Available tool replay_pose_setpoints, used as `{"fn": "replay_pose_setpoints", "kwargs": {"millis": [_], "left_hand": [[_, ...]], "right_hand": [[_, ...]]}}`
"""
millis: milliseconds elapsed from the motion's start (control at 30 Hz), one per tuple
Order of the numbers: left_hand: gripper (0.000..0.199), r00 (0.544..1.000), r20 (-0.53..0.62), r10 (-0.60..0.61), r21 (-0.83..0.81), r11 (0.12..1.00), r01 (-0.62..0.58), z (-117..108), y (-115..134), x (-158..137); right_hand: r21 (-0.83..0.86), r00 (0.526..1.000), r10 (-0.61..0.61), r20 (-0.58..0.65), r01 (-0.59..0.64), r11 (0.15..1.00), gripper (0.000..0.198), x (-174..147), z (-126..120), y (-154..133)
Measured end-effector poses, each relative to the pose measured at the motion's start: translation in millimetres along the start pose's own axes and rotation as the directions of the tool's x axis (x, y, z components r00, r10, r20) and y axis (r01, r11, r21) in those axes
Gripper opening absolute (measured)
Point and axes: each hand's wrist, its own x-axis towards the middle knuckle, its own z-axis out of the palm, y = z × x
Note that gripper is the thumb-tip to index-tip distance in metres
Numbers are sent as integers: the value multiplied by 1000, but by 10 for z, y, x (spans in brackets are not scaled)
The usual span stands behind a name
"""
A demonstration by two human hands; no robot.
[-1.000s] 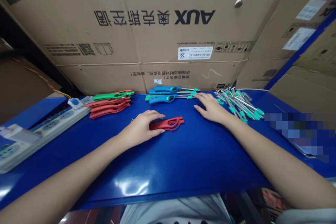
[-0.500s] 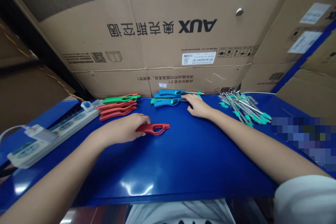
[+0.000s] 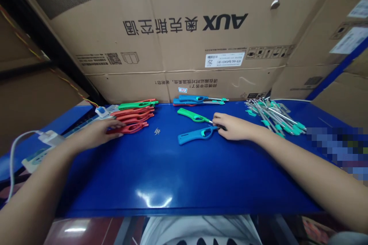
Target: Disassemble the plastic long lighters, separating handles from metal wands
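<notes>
At the left pile, my left hand (image 3: 105, 132) has its fingers and thumb around the rear of a red lighter handle (image 3: 133, 127). More orange-red handles (image 3: 132, 113) and a green one (image 3: 136, 105) lie behind it. My right hand (image 3: 234, 126) is closed on the metal rod end of a blue gas lighter (image 3: 194, 134), its handle pointing left. A green lighter (image 3: 189, 114) also runs into that hand's fingertips by its rod. Behind them, blue lighters (image 3: 192, 98) with rods lie by the cardboard, with a bit of red underneath.
A heap of metal rods with teal ends (image 3: 277, 116) lies at right. Tiny metal pieces (image 3: 157, 131) sit mid-table. A white power strip (image 3: 33, 160) with plugged cables runs along the left. Cardboard (image 3: 172, 57) walls the back of the blue table (image 3: 161, 176).
My left hand has moved left to the pile with the red handle. My right hand has come nearer and right, drawing a blue and a green lighter away from the back group.
</notes>
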Motion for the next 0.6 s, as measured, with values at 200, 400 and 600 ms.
{"fn": "replay_pose_setpoints", "kwargs": {"millis": [200,400,600], "left_hand": [[54,995,-91,-32,249,967,54,-67,232,33],[41,920,-199,337,179,936,-304,26,1344,-77],[51,861,21,508,92,857,-507,490,2120,-28]], "right_hand": [[10,998,59,-20,-59,998,7,-271,-211,-59],[53,935,75,345,-99,994,7,-344,-395,-337],[25,977,94,194,-101,995,32,-305,-268,-382]]}}
